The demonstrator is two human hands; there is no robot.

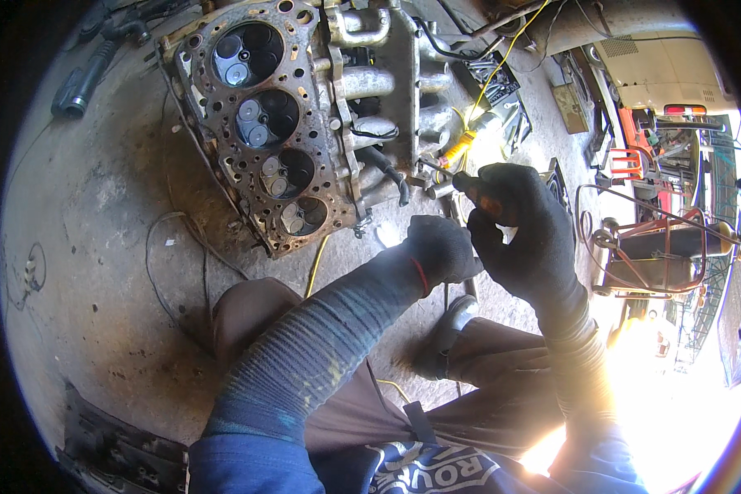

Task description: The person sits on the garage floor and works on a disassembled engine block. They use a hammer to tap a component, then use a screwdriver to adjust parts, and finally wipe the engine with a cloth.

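Note:
A rusty engine cylinder head [272, 123] with several round valve chambers lies on the concrete floor, its intake manifold [387, 82] on the right side. My right hand [519, 230], in a black glove, grips a screwdriver [469, 188] with a dark and orange handle; its shaft points left at the lower end of the manifold. My left hand [443, 247], also in a black glove, is curled shut just below the screwdriver, close to the right hand; whether it holds anything is hidden.
A yellow cable [486, 82] runs from the manifold toward the top. Loose tools [502, 99] lie beyond it. A black hose piece [86, 78] lies at the top left. A red metal frame [659, 247] stands at the right. My knees and a grey shoe [449, 325] are below.

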